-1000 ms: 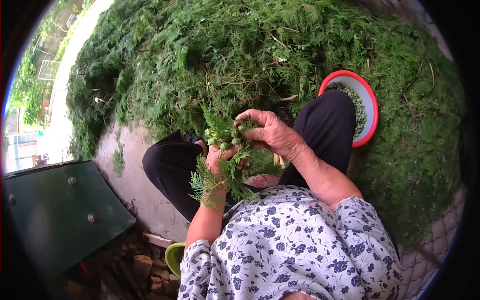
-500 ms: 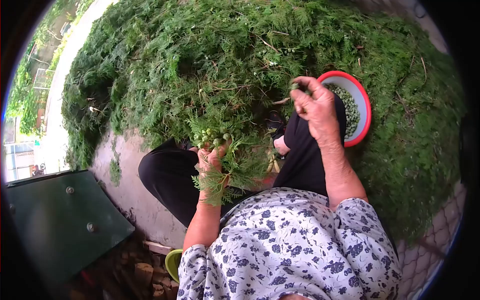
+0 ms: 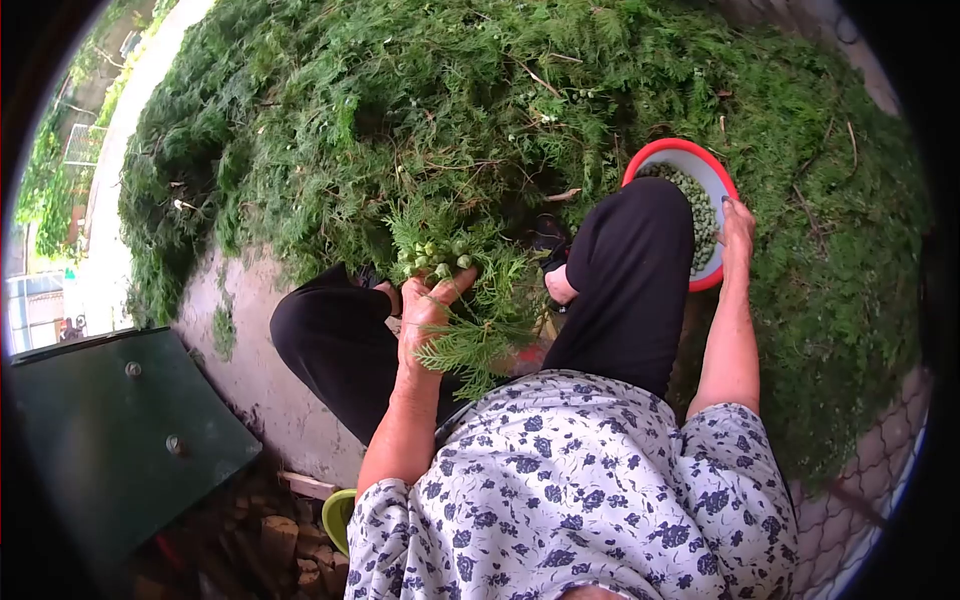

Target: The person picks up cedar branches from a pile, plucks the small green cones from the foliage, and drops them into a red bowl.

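Observation:
My left hand [image 3: 428,305] is closed around a leafy conifer sprig [image 3: 480,345] in front of my lap. A cluster of pale green cones [image 3: 440,258] sits just above my fingers, with flat green fronds around it. On the right, my right hand [image 3: 737,228] is at the rim of a red-rimmed basin [image 3: 726,170], with its fingers closed on the edge. Many small green cones [image 3: 702,212] lie inside the basin, which my knee partly hides.
A large heap of cut conifer branches [image 3: 330,130] spreads in front of me and to the right. At lower left are a dark green panel [image 3: 120,430], chopped wood [image 3: 280,545] and a yellow-green container [image 3: 338,518]. My black-trousered knees [image 3: 640,250] lie between both hands.
My right hand has moved right and down, from above my knee to the basin's right rim. It held a small green cone earlier. My left hand still holds the sprig.

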A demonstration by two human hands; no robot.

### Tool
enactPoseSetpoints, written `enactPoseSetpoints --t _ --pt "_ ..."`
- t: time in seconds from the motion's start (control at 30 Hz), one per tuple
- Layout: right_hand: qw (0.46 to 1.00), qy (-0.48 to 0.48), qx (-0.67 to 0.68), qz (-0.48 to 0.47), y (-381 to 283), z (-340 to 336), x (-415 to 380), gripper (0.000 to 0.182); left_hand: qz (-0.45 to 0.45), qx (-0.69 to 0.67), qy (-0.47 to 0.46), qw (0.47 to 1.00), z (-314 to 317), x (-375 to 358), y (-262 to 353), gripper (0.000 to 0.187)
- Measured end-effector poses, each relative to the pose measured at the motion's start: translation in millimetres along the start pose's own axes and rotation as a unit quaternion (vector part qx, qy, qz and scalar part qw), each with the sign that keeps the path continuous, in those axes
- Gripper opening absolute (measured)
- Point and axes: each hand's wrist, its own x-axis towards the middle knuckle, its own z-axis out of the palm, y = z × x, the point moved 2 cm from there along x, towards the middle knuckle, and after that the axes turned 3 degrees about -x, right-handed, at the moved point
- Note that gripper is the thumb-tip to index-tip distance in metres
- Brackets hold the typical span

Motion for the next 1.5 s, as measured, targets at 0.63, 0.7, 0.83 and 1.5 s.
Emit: enactPoseSetpoints --t 0.63,0.7,0.83,1.5 --pt "0.862 -0.406 0.085 -0.29 -152 140 -298 0.025 0.026 0.018 -0.022 0.999 6 0 -7 0.022" --pt "0.863 -0.405 0.077 -0.291 -145 147 -298 0.025 0.049 0.036 -0.033 0.998 1 2 -10 0.019" --pt "0.859 -0.458 0.104 -0.207 -139 147 -295 0.02 0.017 0.039 -0.021 0.999 -1 1 -7 0.016" --pt "0.776 -0.576 0.258 -0.015 -153 141 -287 0.023 0.044 0.095 -0.03 0.994 -8 3 -8 0.018"
